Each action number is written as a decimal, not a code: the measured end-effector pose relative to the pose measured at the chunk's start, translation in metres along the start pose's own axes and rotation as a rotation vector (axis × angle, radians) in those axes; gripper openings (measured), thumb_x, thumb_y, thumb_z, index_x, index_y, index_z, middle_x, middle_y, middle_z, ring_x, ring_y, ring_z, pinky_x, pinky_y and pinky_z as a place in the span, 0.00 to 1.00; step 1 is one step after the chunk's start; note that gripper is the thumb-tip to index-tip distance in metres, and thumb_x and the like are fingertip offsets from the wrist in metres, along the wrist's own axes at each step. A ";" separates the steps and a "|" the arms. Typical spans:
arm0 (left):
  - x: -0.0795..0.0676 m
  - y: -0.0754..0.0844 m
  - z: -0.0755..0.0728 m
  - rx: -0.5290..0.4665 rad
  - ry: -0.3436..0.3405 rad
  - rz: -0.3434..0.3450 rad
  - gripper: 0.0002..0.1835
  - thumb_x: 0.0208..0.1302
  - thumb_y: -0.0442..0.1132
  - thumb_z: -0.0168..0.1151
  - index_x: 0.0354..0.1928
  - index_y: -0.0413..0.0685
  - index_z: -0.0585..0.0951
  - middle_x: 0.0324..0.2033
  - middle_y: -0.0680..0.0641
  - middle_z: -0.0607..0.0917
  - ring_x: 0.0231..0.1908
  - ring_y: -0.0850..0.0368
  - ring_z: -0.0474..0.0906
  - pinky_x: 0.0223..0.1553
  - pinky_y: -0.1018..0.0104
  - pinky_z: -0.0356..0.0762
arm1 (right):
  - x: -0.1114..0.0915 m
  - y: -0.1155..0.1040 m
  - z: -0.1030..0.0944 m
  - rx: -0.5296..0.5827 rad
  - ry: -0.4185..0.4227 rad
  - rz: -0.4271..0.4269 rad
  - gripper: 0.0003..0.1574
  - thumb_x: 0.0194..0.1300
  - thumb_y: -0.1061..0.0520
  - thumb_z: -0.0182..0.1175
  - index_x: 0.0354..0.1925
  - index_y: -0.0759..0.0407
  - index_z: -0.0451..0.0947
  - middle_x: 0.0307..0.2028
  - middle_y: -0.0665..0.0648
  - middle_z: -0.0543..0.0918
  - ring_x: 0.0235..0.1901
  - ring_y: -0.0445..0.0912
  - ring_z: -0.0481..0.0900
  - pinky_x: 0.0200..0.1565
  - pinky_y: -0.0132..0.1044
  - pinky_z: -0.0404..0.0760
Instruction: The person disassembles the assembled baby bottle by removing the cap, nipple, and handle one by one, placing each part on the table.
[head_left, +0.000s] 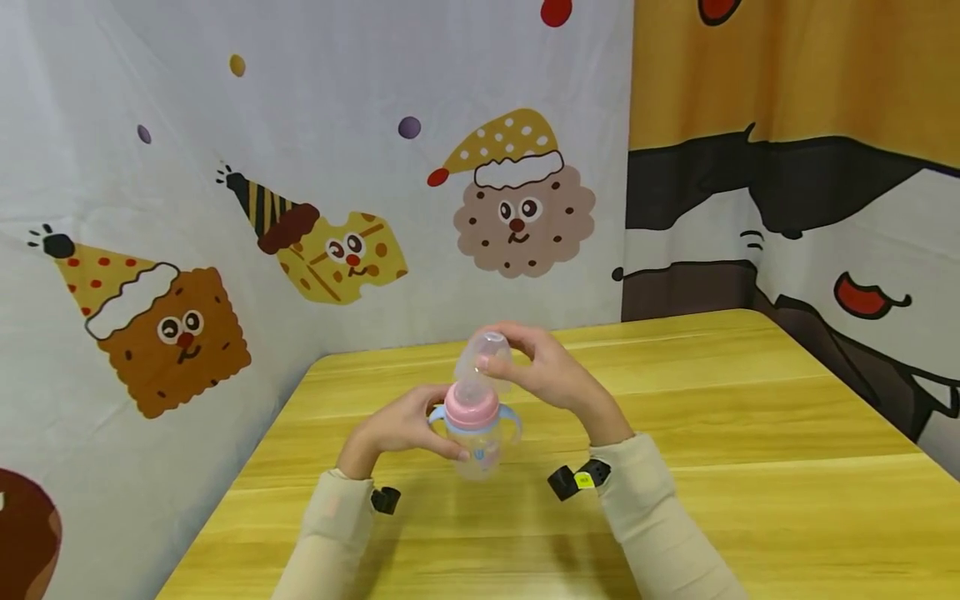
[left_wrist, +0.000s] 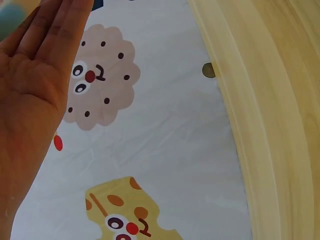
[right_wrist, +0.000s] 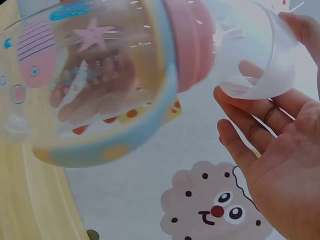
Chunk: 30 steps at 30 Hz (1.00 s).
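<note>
A clear baby bottle [head_left: 480, 457] with a pink collar [head_left: 471, 406] and blue side handles stands upright between the hands. My left hand [head_left: 408, 421] grips its body, thumb across the front and fingers behind; in the left wrist view only the palm and a blurred edge of the bottle show. My right hand [head_left: 536, 367] holds a translucent dome cap [head_left: 470, 357] above the collar, thumb on one side and fingers on the other. Seen from the right wrist, the cap [right_wrist: 252, 55] sits at the pink collar's end, and printed shapes such as a pink star decorate the bottle.
The wood-grain table [head_left: 720, 400] spreads around the hands. A white cloth with cartoon figures [head_left: 352, 258] hangs behind its far and left edges, and an orange and white cloth [head_left: 810, 250] hangs at the right. Small black cameras [head_left: 577, 481] are strapped to the wrists.
</note>
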<state>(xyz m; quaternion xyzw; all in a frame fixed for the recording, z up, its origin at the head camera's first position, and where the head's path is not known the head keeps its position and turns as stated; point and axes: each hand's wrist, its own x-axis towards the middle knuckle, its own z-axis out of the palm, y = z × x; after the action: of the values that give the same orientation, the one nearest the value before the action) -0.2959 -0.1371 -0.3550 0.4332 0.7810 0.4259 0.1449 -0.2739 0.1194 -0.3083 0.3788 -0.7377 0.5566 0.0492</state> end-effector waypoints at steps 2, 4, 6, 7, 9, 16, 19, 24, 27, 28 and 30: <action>0.000 -0.002 0.001 0.011 -0.001 0.001 0.33 0.50 0.42 0.77 0.60 0.60 0.76 0.53 0.55 0.82 0.55 0.55 0.77 0.60 0.55 0.70 | -0.001 0.001 -0.004 0.002 0.017 -0.005 0.22 0.67 0.43 0.61 0.56 0.47 0.77 0.51 0.49 0.81 0.59 0.45 0.73 0.62 0.54 0.67; 0.000 -0.004 0.001 0.019 0.000 0.002 0.33 0.50 0.42 0.77 0.60 0.61 0.76 0.54 0.55 0.82 0.55 0.56 0.77 0.60 0.54 0.70 | -0.003 0.002 -0.009 -0.001 0.037 0.005 0.22 0.67 0.42 0.61 0.56 0.46 0.77 0.51 0.49 0.81 0.59 0.45 0.73 0.62 0.53 0.67; 0.001 -0.005 0.001 0.025 0.009 -0.008 0.33 0.50 0.43 0.78 0.60 0.62 0.76 0.53 0.56 0.82 0.55 0.56 0.77 0.60 0.55 0.70 | -0.004 0.003 -0.014 0.005 0.055 0.009 0.22 0.67 0.44 0.61 0.56 0.48 0.77 0.52 0.50 0.80 0.59 0.46 0.73 0.62 0.53 0.68; 0.001 -0.005 0.001 0.027 0.014 -0.012 0.34 0.49 0.43 0.78 0.60 0.63 0.76 0.53 0.57 0.82 0.55 0.57 0.77 0.60 0.55 0.70 | -0.005 0.003 -0.017 0.006 0.066 0.013 0.22 0.67 0.44 0.61 0.57 0.48 0.77 0.52 0.50 0.80 0.58 0.46 0.73 0.61 0.53 0.69; 0.000 -0.006 0.001 0.033 0.029 -0.023 0.34 0.49 0.44 0.78 0.60 0.63 0.76 0.53 0.57 0.82 0.54 0.57 0.77 0.60 0.55 0.71 | -0.008 0.004 -0.022 0.001 0.090 0.026 0.21 0.68 0.45 0.61 0.57 0.47 0.76 0.52 0.50 0.80 0.57 0.46 0.73 0.59 0.52 0.71; -0.007 -0.005 -0.002 0.044 0.076 -0.042 0.35 0.48 0.45 0.79 0.60 0.65 0.75 0.53 0.58 0.82 0.54 0.57 0.77 0.59 0.54 0.71 | -0.015 0.015 -0.038 -0.006 0.187 0.060 0.20 0.69 0.49 0.59 0.57 0.51 0.76 0.49 0.53 0.79 0.52 0.49 0.75 0.53 0.46 0.75; -0.011 -0.003 -0.004 0.049 0.101 -0.044 0.36 0.48 0.45 0.79 0.61 0.65 0.75 0.53 0.58 0.81 0.54 0.57 0.77 0.60 0.51 0.70 | -0.019 0.022 -0.046 -0.023 0.238 0.095 0.20 0.69 0.49 0.60 0.57 0.51 0.76 0.49 0.53 0.80 0.53 0.48 0.74 0.53 0.45 0.75; -0.013 0.001 -0.010 0.059 0.142 -0.068 0.37 0.48 0.45 0.79 0.62 0.66 0.74 0.54 0.59 0.81 0.55 0.59 0.76 0.59 0.51 0.70 | -0.028 0.040 -0.065 -0.059 0.320 0.148 0.21 0.69 0.49 0.60 0.58 0.52 0.76 0.50 0.52 0.80 0.55 0.45 0.74 0.53 0.40 0.74; -0.013 0.002 -0.016 0.071 0.158 -0.074 0.37 0.48 0.46 0.79 0.62 0.67 0.74 0.54 0.58 0.81 0.54 0.60 0.77 0.57 0.52 0.72 | -0.031 0.051 -0.076 -0.108 0.365 0.188 0.24 0.68 0.48 0.61 0.59 0.53 0.74 0.51 0.53 0.79 0.55 0.46 0.74 0.53 0.39 0.74; -0.012 0.002 -0.019 0.075 0.163 -0.067 0.36 0.48 0.46 0.79 0.61 0.66 0.74 0.54 0.58 0.81 0.54 0.59 0.77 0.57 0.52 0.73 | -0.032 0.054 -0.080 -0.139 0.382 0.205 0.26 0.68 0.46 0.61 0.60 0.53 0.74 0.50 0.54 0.79 0.56 0.47 0.74 0.53 0.40 0.74; -0.010 0.002 -0.024 0.087 0.170 -0.046 0.36 0.48 0.45 0.79 0.61 0.66 0.74 0.54 0.57 0.81 0.53 0.58 0.77 0.56 0.51 0.73 | -0.032 0.062 -0.085 -0.203 0.413 0.243 0.30 0.66 0.43 0.63 0.61 0.53 0.73 0.49 0.56 0.80 0.57 0.50 0.73 0.54 0.46 0.74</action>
<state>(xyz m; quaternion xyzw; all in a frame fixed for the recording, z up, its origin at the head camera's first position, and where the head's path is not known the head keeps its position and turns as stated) -0.3032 -0.1574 -0.3406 0.3832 0.8181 0.4233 0.0690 -0.3187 0.2148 -0.3409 0.1590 -0.8042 0.5471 0.1692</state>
